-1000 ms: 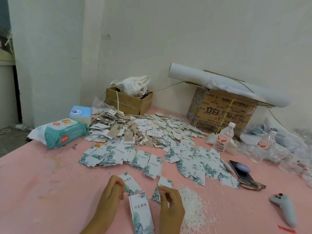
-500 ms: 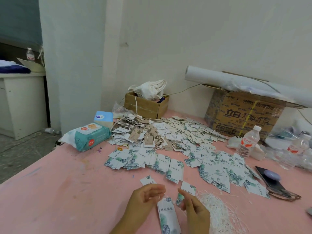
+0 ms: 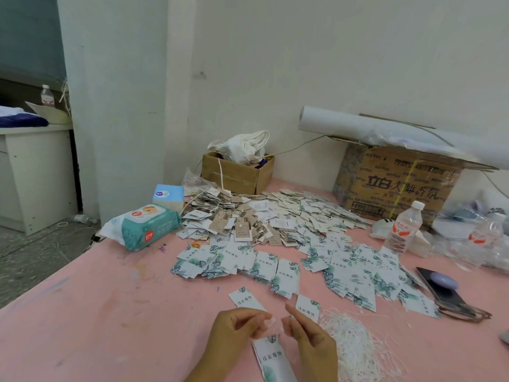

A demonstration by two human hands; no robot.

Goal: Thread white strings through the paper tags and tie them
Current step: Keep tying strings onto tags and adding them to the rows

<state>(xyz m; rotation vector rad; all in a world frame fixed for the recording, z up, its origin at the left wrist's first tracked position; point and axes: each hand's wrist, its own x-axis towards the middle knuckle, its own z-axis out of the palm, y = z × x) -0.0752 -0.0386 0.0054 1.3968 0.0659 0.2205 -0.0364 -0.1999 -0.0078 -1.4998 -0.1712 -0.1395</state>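
Note:
My left hand (image 3: 239,328) and my right hand (image 3: 309,339) are close together at the bottom centre, above the pink table (image 3: 91,321). Each hand pinches an end of a thin white string; the string itself is barely visible. A white paper tag with green leaf print (image 3: 271,358) hangs just below and between the fingertips. A heap of loose white strings (image 3: 358,346) lies right of my right hand. Two single tags (image 3: 243,297) (image 3: 308,308) lie just beyond my hands. Farther back spreads a layer of leaf-print tags (image 3: 355,271).
A pile of strung brown and white tags (image 3: 248,221) lies behind. At the left are a wet-wipes pack (image 3: 146,226) and a tissue box (image 3: 168,194). Two cardboard boxes (image 3: 237,175) (image 3: 396,186), a water bottle (image 3: 405,227) and a phone (image 3: 440,288) stand around the back and right.
My view has swung left, showing more of the floor and a cabinet. My hands have drawn slightly apart, and the tag now hangs lower between the fingertips.

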